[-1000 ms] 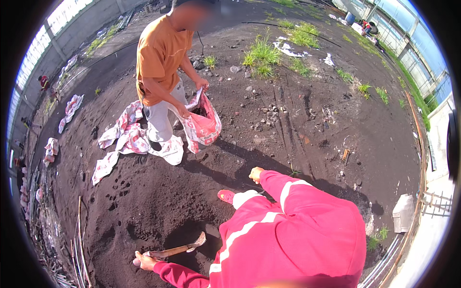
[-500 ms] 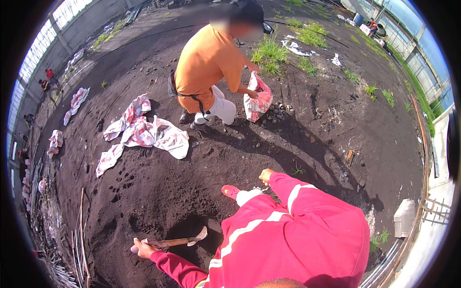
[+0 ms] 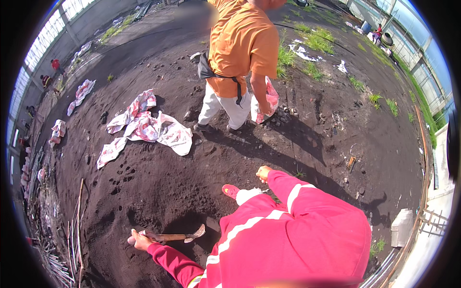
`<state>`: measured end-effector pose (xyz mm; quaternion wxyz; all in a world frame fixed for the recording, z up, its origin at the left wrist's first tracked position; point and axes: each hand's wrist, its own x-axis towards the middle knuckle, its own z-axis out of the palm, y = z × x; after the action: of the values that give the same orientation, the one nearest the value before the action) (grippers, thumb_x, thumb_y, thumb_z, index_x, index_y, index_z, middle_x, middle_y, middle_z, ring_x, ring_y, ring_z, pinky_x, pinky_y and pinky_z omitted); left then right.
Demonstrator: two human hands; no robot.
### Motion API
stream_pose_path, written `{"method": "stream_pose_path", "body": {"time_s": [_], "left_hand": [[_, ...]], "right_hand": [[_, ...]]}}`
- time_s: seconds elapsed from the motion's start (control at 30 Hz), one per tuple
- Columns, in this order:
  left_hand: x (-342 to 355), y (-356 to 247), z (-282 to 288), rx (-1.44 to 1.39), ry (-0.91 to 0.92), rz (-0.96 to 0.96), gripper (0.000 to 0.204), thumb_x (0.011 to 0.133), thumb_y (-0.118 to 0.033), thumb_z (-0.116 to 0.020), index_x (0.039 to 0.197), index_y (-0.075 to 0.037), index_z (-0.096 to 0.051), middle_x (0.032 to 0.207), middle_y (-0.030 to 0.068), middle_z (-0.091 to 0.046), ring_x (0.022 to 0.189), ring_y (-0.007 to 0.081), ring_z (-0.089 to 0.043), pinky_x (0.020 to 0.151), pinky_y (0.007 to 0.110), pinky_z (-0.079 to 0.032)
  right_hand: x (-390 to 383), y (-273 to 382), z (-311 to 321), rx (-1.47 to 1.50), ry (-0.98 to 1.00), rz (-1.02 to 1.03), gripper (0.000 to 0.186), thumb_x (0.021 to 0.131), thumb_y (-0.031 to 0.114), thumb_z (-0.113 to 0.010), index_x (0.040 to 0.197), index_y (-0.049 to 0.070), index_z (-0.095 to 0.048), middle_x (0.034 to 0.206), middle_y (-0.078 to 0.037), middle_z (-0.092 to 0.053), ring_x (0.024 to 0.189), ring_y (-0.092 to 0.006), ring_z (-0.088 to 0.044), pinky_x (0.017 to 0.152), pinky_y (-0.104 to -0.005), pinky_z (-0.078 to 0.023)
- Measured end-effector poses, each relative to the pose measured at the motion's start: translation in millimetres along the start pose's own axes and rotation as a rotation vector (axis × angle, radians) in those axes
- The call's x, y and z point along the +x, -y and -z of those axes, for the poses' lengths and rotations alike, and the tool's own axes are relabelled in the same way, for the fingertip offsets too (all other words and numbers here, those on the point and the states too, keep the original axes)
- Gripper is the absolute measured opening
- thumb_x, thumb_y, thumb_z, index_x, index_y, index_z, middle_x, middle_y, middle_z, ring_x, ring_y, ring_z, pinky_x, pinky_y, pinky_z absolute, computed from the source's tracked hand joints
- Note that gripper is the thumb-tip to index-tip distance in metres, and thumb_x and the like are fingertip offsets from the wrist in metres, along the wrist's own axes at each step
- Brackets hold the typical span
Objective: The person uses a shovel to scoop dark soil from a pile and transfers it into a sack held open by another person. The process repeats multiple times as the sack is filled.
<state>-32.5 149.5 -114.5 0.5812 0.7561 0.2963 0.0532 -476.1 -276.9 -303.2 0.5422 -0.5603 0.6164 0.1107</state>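
My left hand (image 3: 142, 239) is closed round the end of a wooden-handled digging tool (image 3: 169, 237) at the lower left. Its worn, curved metal blade (image 3: 194, 234) points right, over a hollow in the dark soil (image 3: 185, 218). My right hand (image 3: 263, 174) is curled into a fist near my front leg, with nothing seen sticking out of it. Below it, my red shoe (image 3: 230, 191) stands on the soil. Ahead, a person in an orange shirt (image 3: 240, 45) reaches down with one hand to a red-and-white sack (image 3: 265, 103) standing on the ground.
Flattened red-and-white sacks (image 3: 144, 127) lie at the left, with another sack (image 3: 81, 96) farther off. Thin sticks (image 3: 79, 230) lie at the lower left. Small stones (image 3: 285, 115) surround the standing sack. A grey block (image 3: 402, 228) sits by the right wall; other people (image 3: 55, 65) are far away.
The person in orange has straightened up and shifted right beside the sack. My left hand and the digging tool have moved slightly left and up. My right hand has hardly moved.
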Motion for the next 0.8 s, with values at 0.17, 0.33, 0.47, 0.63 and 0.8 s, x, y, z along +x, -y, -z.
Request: {"method": "stream_pose_path", "body": {"time_s": [0.17,0.33,0.47,0.63,0.8], "left_hand": [[-10,-2,3,-0.02,0.006,-0.018,0.051,0.078,-0.043,-0.072,0.068,0.005,-0.063,0.064,0.0088,-0.059,0.048,0.0166,-0.052,0.044,0.032,-0.044],[-23,-7,11,0.015,-0.029,-0.098,0.049,0.078,-0.041,-0.072,0.065,0.005,-0.062,0.061,0.0083,-0.058,0.048,0.0167,-0.051,0.045,0.033,-0.042],[-30,-6,22,-0.064,0.002,-0.049,0.043,0.08,-0.032,-0.072,0.058,0.001,-0.056,0.057,0.0064,-0.056,0.045,0.0152,-0.05,0.04,0.032,-0.039],[-29,9,43,-0.056,-0.06,-0.168,0.037,0.078,-0.026,-0.073,0.069,0.007,-0.059,0.066,0.0119,-0.062,0.057,0.0207,-0.057,0.059,0.039,-0.047],[-28,29,70,-0.105,-0.068,-0.091,0.045,0.076,-0.027,-0.077,0.088,0.011,-0.059,0.087,0.0179,-0.064,0.073,0.0239,-0.061,0.071,0.037,-0.049]], "right_hand": [[1,-10,4,-0.019,0.004,-0.037,0.016,0.091,0.025,-0.059,0.094,0.01,-0.059,0.07,-0.003,-0.06,0.051,-0.0156,-0.057,0.045,-0.0343,-0.045],[-3,-10,6,-0.066,0.034,-0.047,0.018,0.092,0.027,-0.058,0.096,0.009,-0.059,0.073,-0.004,-0.061,0.055,-0.0167,-0.059,0.047,-0.0362,-0.047],[-5,-2,1,-0.037,0.054,-0.069,0.017,0.091,0.024,-0.058,0.098,0.008,-0.058,0.072,-0.004,-0.061,0.052,-0.0156,-0.057,0.048,-0.0347,-0.047],[1,11,-13,-0.146,0.145,-0.059,0.017,0.093,0.024,-0.056,0.103,0.011,-0.056,0.082,-0.007,-0.063,0.061,-0.0175,-0.062,0.05,-0.0344,-0.051],[21,28,-32,-0.206,0.219,-0.03,0.017,0.092,0.023,-0.056,0.104,0.011,-0.055,0.083,-0.008,-0.063,0.063,-0.0211,-0.063,0.051,-0.0376,-0.051]]}}
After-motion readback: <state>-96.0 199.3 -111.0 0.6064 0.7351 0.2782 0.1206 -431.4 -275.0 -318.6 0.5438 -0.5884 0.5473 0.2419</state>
